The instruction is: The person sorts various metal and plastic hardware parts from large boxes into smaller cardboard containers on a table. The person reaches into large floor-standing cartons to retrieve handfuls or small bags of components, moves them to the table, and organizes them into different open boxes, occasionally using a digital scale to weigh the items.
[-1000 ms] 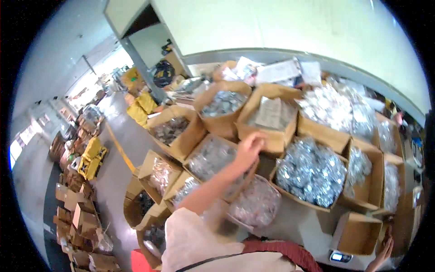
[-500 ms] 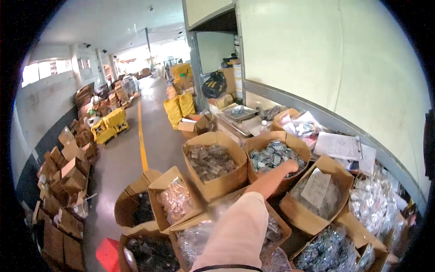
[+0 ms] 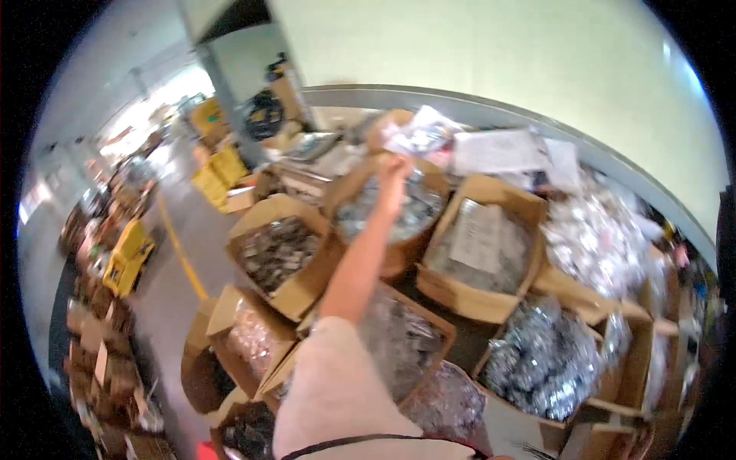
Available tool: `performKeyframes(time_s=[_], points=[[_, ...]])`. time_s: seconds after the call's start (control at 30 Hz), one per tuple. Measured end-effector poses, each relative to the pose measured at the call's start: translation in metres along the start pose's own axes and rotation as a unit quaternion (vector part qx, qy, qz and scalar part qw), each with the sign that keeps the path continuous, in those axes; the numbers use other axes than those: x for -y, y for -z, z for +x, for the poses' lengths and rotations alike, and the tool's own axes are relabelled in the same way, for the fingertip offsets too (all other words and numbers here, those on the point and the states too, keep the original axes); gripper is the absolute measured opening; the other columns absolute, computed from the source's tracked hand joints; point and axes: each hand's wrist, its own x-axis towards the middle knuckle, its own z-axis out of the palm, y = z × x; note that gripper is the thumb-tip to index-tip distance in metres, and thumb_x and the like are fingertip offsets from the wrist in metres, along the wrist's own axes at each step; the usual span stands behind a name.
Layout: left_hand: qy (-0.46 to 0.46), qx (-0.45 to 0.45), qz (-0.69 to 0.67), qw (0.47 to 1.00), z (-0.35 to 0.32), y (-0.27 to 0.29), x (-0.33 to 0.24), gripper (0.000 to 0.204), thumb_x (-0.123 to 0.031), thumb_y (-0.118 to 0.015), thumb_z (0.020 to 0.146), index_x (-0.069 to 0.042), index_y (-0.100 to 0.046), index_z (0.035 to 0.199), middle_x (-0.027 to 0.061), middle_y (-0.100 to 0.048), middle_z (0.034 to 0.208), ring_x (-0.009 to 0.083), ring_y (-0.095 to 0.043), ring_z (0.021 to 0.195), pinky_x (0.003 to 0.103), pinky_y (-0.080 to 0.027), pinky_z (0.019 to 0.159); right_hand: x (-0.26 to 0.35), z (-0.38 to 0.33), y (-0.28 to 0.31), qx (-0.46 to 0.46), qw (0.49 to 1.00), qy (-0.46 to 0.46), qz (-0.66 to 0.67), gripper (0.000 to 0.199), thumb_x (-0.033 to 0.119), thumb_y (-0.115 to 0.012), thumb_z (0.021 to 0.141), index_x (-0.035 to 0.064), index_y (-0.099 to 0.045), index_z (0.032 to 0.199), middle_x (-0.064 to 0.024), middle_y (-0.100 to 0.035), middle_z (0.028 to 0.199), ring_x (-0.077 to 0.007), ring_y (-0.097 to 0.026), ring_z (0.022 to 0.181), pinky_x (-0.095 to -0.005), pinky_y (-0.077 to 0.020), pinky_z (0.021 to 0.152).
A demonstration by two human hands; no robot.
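My left arm stretches forward from the lower edge in a pale sleeve. My left hand [image 3: 395, 175] is over the far side of a round-sided cardboard box [image 3: 395, 264] of small, flat, grey-blue pieces [image 3: 360, 213]. Motion blurs its fingers, so neither their grip nor anything in them can be made out. Left of that box, another cardboard box holds small dark grey-brown pieces [image 3: 280, 249]. To its right, a box of greyish, cloudy contents carries a written paper sheet [image 3: 477, 238]. My right hand cannot be seen.
Nearer boxes hold pinkish pieces [image 3: 251, 337], clear plastic-wrapped items [image 3: 544, 360] and dark pieces [image 3: 249, 431]. Shiny clear bags [image 3: 598, 241] are heaped at right. Papers [image 3: 502, 152] lie by the pale wall. At left, a yellow line [image 3: 180, 249] runs along the floor past piled cartons [image 3: 100, 349].
The view has swung to the right and down. My left hand, low inside the box of grey-blue pieces before, has come up to its far side.
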Motion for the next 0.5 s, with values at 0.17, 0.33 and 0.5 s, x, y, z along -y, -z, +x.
performKeyframes(time_s=[0.17,0.33,0.5], points=[[0.048,0.094,0.057,0.993,-0.011,-0.018,-0.041,0.017,-0.023,-0.058,0.09,-0.006,-0.062,0.09,-0.0003,-0.058,0.092,0.0122,-0.053,0.085,0.027,-0.04,0.08,0.042,-0.007,-0.04,0.054,0.988,-0.053,0.135,0.05,0.011,-0.048,0.096,0.0072,-0.033,0.145,-0.0135,-0.036,0.146,-0.028,-0.039,0.131,-0.0393,-0.041,0.101],[0.349,0.146,-0.312,0.871,-0.039,-0.114,-0.013,0.023,-0.021,-0.055,0.089,-0.002,-0.058,0.103,0.0062,-0.061,0.094,0.0188,-0.058,0.085,0.041,-0.046,0.084,0.041,-0.035,-0.007,0.028,0.994,-0.057,0.084,0.05,0.016,-0.049,0.097,0.0128,-0.034,0.145,-0.0119,-0.037,0.146,-0.026,-0.045,0.126,-0.0381,-0.0508,0.09],[0.376,0.449,-0.051,0.809,-0.063,-0.161,0.098,0.018,-0.013,-0.06,0.081,0.0,-0.058,0.093,0.0111,-0.06,0.075,0.0265,-0.059,0.067,0.039,-0.05,0.065,0.049,-0.056,0.01,0.002,0.983,-0.117,0.142,0.05,0.012,-0.048,0.097,0.0117,-0.032,0.145,-0.0127,-0.041,0.141,-0.0215,-0.056,0.105,-0.0315,-0.0508,0.079]])
